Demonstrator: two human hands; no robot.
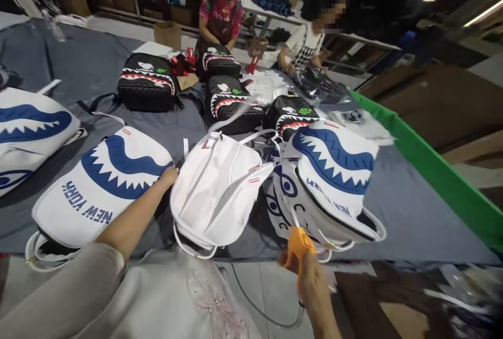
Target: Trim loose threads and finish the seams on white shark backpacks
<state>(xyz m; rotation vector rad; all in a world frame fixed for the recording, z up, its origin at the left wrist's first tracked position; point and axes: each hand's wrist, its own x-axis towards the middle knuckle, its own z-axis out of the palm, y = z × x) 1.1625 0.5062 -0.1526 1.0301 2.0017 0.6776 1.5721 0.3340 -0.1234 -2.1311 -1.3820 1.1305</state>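
My left hand (168, 176) reaches forward and closes on the left edge of a plain white backpack (216, 192), its fingers partly hidden. That backpack lies with its straps upward in the middle of the table. In my right hand (310, 276) is an orange hand-held tool (299, 247) with a pale tip and a cord below; its exact kind is unclear. The tool is just in front of stacked white backpacks (334, 171) with blue shark-mouth prints. Under my left forearm lies another white backpack (106, 182) marked NEW YORK.
Several black shark-mouth backpacks (147, 85) stand farther back on the grey-covered table (408, 213). At far left lies another white backpack (31, 134). A green edge board (432, 155) borders the right side. Two people (222, 14) work across the table.
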